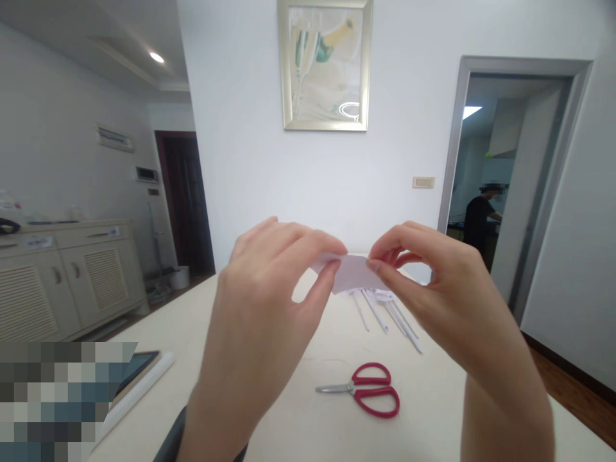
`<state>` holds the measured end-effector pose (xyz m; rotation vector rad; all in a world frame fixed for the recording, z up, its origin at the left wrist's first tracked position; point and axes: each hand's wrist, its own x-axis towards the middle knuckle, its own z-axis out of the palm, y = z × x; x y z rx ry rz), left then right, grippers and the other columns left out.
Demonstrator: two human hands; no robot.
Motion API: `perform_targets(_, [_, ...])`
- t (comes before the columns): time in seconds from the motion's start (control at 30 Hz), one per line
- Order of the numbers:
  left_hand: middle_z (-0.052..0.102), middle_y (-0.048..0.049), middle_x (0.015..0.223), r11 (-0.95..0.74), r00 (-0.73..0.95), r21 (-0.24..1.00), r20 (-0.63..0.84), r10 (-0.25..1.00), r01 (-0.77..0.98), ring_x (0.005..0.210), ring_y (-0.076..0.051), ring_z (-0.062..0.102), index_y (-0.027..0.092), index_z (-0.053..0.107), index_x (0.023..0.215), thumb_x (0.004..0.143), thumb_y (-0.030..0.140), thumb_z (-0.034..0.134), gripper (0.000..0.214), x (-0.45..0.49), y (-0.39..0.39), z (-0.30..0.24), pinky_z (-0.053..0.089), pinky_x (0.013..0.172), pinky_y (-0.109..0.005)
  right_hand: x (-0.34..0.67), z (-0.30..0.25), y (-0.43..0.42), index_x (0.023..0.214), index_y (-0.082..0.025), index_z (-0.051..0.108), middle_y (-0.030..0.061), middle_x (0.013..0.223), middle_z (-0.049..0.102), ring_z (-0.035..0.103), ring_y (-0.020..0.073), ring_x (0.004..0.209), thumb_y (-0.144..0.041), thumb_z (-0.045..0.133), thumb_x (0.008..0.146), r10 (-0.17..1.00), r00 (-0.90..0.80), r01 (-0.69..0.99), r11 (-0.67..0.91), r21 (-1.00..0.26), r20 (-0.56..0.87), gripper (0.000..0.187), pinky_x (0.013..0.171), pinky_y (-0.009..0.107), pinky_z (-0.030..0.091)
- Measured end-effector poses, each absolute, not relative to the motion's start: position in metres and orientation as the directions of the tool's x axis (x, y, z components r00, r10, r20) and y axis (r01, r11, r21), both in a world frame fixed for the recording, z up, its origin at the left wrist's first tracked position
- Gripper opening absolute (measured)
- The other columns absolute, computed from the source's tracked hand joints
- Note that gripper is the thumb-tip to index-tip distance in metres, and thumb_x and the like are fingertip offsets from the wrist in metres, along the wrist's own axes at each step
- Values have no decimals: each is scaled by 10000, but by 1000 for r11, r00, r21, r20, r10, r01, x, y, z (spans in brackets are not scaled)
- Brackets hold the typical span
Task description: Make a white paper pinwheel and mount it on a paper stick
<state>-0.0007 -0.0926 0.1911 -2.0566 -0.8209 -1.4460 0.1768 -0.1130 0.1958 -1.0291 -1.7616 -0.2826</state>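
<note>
Holding a small piece of white paper (353, 276) up above the desk (289, 430) with both hands at once. Pinching its upper left part between the thumb and fingers of the left hand (269, 282), closing the tips right down onto the paper. Gripping the upper right corner in the same way with the right hand (437, 276), bringing thumb and forefinger together on the edge and curling the other fingers in behind. Leaving a short stretch of paper bare between the two grips, and letting its lower edge hang free just in front of a loose bunch of thin white tubes (376, 313), spread on the far part of the desk and partly hidden by the paper. Looking down also on red-handled scissors (357, 388), lying flat below the hands, nearer than the tubes and pointing left. Reaching past a dark-screened device (137, 369) and a long white bar (142, 391) at the left side of the desk. Facing a white wall (312, 173) with a framed picture (327, 70) and a switch plate (423, 183), between a slatted cabinet (103, 273) on the left and a doorway (455, 147) on the right, opening toward a person (476, 221) in a dark top.
</note>
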Motion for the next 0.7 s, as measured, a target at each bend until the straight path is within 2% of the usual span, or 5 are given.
perform_targets(0.1, [649, -27, 1064, -657, 285, -97, 940, 186, 747, 1077, -226, 569, 245, 633, 846, 865, 132, 551, 141, 1, -90, 192, 423, 959, -423, 174, 195, -112, 752, -216, 600, -19, 785, 596, 561, 135, 738, -125, 580, 863, 514, -110, 786, 569, -242, 851, 144, 622, 280, 432])
perform_targets(0.17, [645, -32, 1064, -667, 297, -85, 932, 210, 740, 1059, -227, 569, 245, 640, 821, 866, 139, 548, 148, 3, -89, 192, 422, 953, -432, 173, 195, -111, 753, -217, 594, -21, 788, 589, 557, 130, 736, -127, 578, 864, 521, -129, 791, 568, -229, 844, 143, 611, 274, 422])
perform_targets(0.33, [657, 2, 900, -739, 322, -18, 907, 271, 674, 891, -175, 593, 228, 646, 825, 867, 145, 550, 134, 7, -85, 192, 442, 893, -361, 169, 193, -109, 758, -220, 584, -36, 793, 579, 555, 113, 740, -140, 565, 875, 526, -168, 782, 585, -213, 834, 143, 617, 263, 425])
perform_targets(0.53, [655, 14, 884, -799, 282, 127, 893, 350, 588, 850, -170, 596, 228, 646, 813, 842, 155, 579, 103, 7, -83, 193, 465, 753, -298, 169, 193, -109, 774, -220, 598, -26, 804, 594, 563, 117, 754, -138, 570, 870, 521, -156, 756, 609, -237, 839, 130, 586, 245, 439])
perform_targets(0.7, [648, 32, 879, -805, 263, 153, 896, 357, 573, 854, -142, 595, 219, 650, 807, 832, 144, 594, 96, 7, -80, 194, 465, 755, -268, 167, 193, -109, 779, -219, 594, -5, 830, 622, 578, 142, 791, -119, 554, 868, 493, -131, 753, 614, -237, 860, 140, 629, 264, 459])
